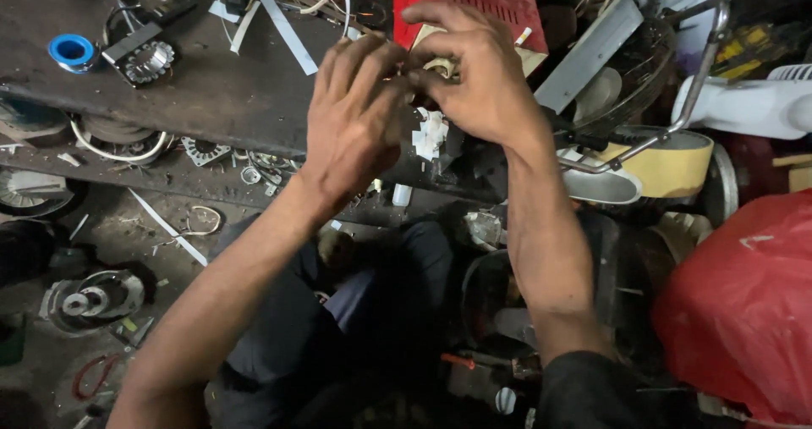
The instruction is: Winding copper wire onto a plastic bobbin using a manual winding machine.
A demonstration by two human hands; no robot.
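Pale, a small part [440, 65] is pinched between the curled fingers of the left hand [355, 116] and right hand [478, 74], above a dark workbench [211, 90].

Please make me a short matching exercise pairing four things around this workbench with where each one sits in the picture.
Things:
1. blue tape roll
2. red plastic bag
3. left hand
4. yellow-rimmed round part

Places:
A. lower right corner
B. far left on the dark bench top
C. right of the right hand, under a bent metal rod
D. middle of the picture, fingers meeting the other hand's

Pairs: 1-B, 2-A, 3-D, 4-C
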